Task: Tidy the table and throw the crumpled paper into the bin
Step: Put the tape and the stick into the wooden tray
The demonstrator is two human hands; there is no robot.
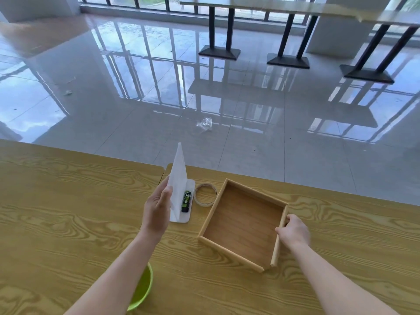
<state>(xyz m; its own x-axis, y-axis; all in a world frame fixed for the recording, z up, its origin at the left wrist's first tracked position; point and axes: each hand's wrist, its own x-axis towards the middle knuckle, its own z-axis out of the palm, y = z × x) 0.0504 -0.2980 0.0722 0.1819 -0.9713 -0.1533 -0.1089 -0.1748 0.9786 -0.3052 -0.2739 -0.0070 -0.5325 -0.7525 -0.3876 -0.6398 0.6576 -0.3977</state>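
Note:
A white case (184,218) lies on the wooden table (68,201), with its lid (179,173) raised upright. My left hand (156,212) holds that lid by its left edge. A black and green glue stick (186,201) lies inside the case. Just right of the case sits a roll of clear tape (205,193). An empty wooden tray (243,221) stands further right, and my right hand (293,230) grips its right wall. No crumpled paper shows on the table.
A green bowl (142,289) sits near the table's front edge, partly hidden under my left forearm. Beyond the table's far edge lies glossy tiled floor with a clear plastic scrap (204,125). Other tables on black legs (219,51) stand at the back.

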